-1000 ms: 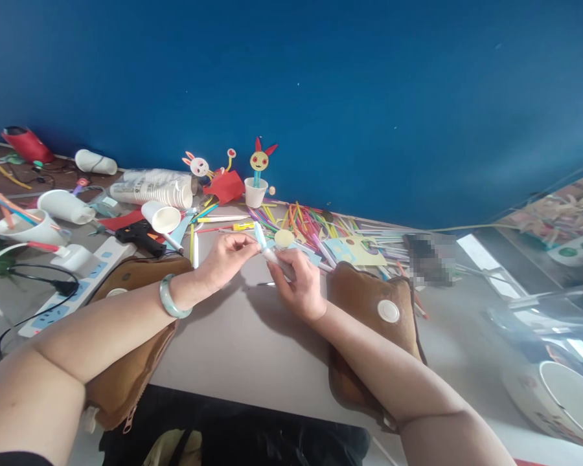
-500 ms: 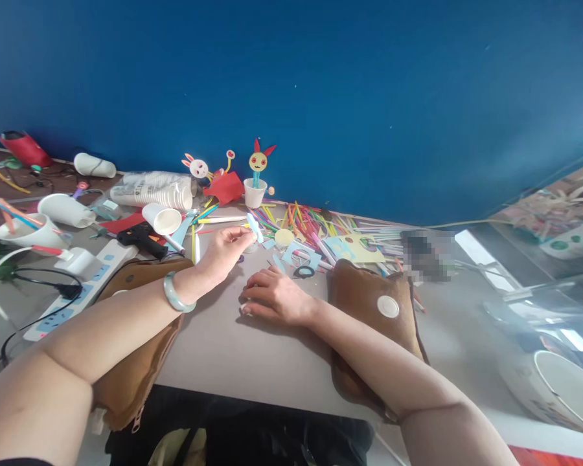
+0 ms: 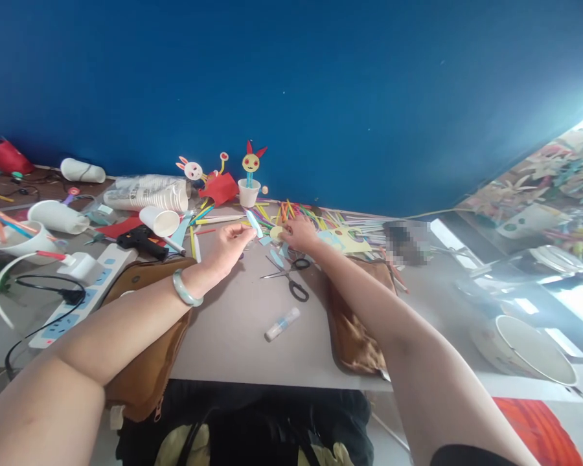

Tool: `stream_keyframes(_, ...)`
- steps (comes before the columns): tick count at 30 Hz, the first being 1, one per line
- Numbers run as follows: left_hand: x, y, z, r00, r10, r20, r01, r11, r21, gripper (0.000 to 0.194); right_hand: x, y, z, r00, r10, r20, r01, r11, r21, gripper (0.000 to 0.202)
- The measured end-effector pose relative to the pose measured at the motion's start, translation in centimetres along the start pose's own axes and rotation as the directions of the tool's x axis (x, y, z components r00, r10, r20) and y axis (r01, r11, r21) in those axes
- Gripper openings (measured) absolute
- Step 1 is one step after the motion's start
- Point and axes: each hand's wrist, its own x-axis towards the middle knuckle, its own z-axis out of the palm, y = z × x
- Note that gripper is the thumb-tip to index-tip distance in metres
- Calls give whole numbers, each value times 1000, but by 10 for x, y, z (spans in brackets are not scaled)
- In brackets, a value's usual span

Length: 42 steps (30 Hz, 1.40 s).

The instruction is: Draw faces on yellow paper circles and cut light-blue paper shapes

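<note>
Between its thumb and fingers, my left hand [image 3: 233,244] pinches a light blue paper piece [image 3: 254,223] above the table. My right hand [image 3: 298,233] reaches farther out, its fingers apart and bent down beside a pale yellow paper disc [image 3: 276,233]; its fingertips are partly hidden among the craft pieces. Scissors [image 3: 291,278] with black handles lie spread just below the right hand. Nearer the front is a clear glue stick [image 3: 282,324]. A yellow sheet with cut-out holes [image 3: 357,240] lies to the right of the hand.
Two brown pouches [image 3: 143,323] [image 3: 362,317] lie under the forearms. At left are a power strip [image 3: 85,294], a black glue gun [image 3: 143,242] and paper cups [image 3: 58,216]. A rabbit-like figure in a cup [image 3: 249,192] stands by the blue wall [image 3: 291,97]. A white bowl [image 3: 525,353] is at right.
My right hand has moved forward from the table's middle to the craft pieces, uncovering the glue stick and more of the scissors. My left hand still holds the blue piece. The view has shifted slightly.
</note>
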Motion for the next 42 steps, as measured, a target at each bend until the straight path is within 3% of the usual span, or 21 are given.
stream_keyframes(3, 0, 0, 0, 1000, -15, 13, 15, 1000, 7, 22, 2, -1, -3, 999, 12, -49, -11, 999, 35, 13)
stream_keyframes(6, -1, 0, 0, 1000, -12, 1, 12, 1000, -3, 21, -25, -6, -18, 979, 31, -200, -15, 996, 83, 21)
stream_keyframes(8, -1, 1, -1, 1000, -4, 1, 4, 1000, -1, 22, -64, -13, -28, 899, -81, -430, 177, 966, 187, 19)
stream_keyframes(9, -1, 2, -1, 1000, -4, 16, 3, 1000, 6, 22, -87, -18, -31, 862, -156, -482, 279, 940, 194, 19)
stream_keyframes(12, -1, 2, -1, 999, 10, 39, -11, 1000, 17, 21, -156, -28, -29, 812, -386, -438, 471, 876, 101, 12)
stream_keyframes(15, 0, -2, 0, 1000, 17, 24, -16, 1000, -16, 19, -185, -26, -16, 844, -422, -331, 458, 888, 35, 15)
stream_keyframes(17, 1, -5, 1, 1000, 12, 18, -11, 999, -38, 19, -175, -20, -9, 878, -331, -346, 361, 932, 23, 23)
stream_keyframes(21, 1, -4, 2, 1000, 25, -15, -25, 999, -48, 19, -117, -11, -6, 906, -244, -345, 238, 969, -61, 28)
stream_keyframes(25, 1, 4, 2, 998, 32, -45, -35, 998, -47, 18, -68, -7, -5, 970, -121, -211, 124, 992, 1, 30)
stream_keyframes(28, 2, 8, 3, 998, 28, -50, -31, 998, -49, 18, -56, -1, -7, 975, -87, -202, 94, 995, 24, 29)
stream_keyframes(30, 3, 7, 2, 999, 26, -44, -28, 998, -52, 19, -66, 2, -13, 969, -78, -235, 91, 995, 47, 33)
stream_keyframes(32, 4, 3, 0, 999, 17, -35, -19, 999, -47, 20, -91, 2, -19, 933, -107, -343, 150, 984, 101, 36)
stream_keyframes(35, 6, -4, -3, 1000, -1, -27, 0, 999, -40, 20, -150, -6, -26, 865, -293, -408, 383, 910, 157, 36)
stream_keyframes(37, 6, -7, -3, 1000, -1, -20, 0, 998, -55, 19, -190, -13, -26, 800, -490, -346, 571, 799, 187, 39)
stream_keyframes(39, 6, -7, -2, 1000, 4, -16, -6, 997, -78, 18, -219, -20, -23, 688, -667, -286, 715, 690, 112, 39)
stream_keyframes(42, 5, -4, -1, 1000, 5, -28, -8, 996, -84, 17, -231, -27, -17, 633, -755, -171, 765, 644, -13, 36)
